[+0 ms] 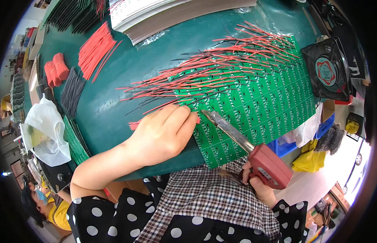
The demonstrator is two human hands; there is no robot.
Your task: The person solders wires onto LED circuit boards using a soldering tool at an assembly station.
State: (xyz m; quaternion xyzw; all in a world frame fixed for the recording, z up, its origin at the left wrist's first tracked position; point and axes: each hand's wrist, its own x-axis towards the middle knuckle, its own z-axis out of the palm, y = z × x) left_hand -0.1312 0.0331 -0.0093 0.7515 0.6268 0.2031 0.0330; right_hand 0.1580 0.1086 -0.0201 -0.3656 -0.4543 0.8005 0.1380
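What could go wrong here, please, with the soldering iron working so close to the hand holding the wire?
1. The metal tip of the red-handled soldering iron sits very near the left hand's fingertips, which pinch a thin red wire; a slip could burn them.
2. Loose red and black wires fan across the green circuit board panel; the tip might scorch their insulation.
3. The panel overhangs the dark green table edge, so pressure might tilt it.
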